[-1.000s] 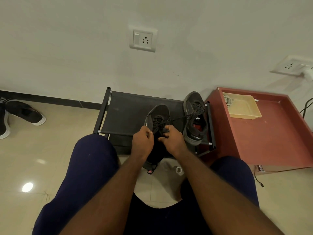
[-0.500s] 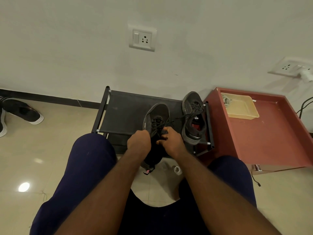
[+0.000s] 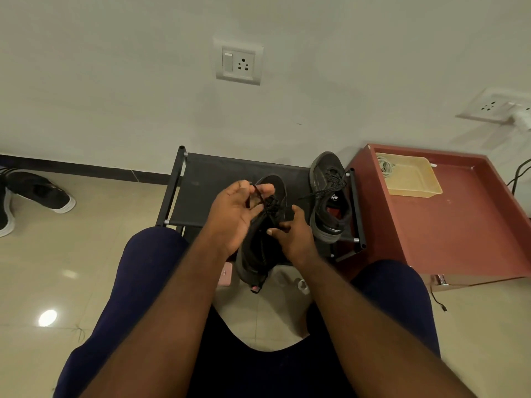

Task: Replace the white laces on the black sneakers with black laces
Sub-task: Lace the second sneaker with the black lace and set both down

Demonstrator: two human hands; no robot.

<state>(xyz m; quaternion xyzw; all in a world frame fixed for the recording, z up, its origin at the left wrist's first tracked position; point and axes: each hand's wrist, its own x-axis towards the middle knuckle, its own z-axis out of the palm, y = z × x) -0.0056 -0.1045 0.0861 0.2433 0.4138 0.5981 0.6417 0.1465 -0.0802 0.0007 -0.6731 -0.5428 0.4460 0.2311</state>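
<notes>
No word, brand or number is legible. The nearest thing to a label is a small white mark on the red insole of the second sneaker, just to the right of the fingers of the right hand, and it is too small to make out. A pink object well below the fingers of the left hand bears tiny pale marks, too blurred to read.
</notes>
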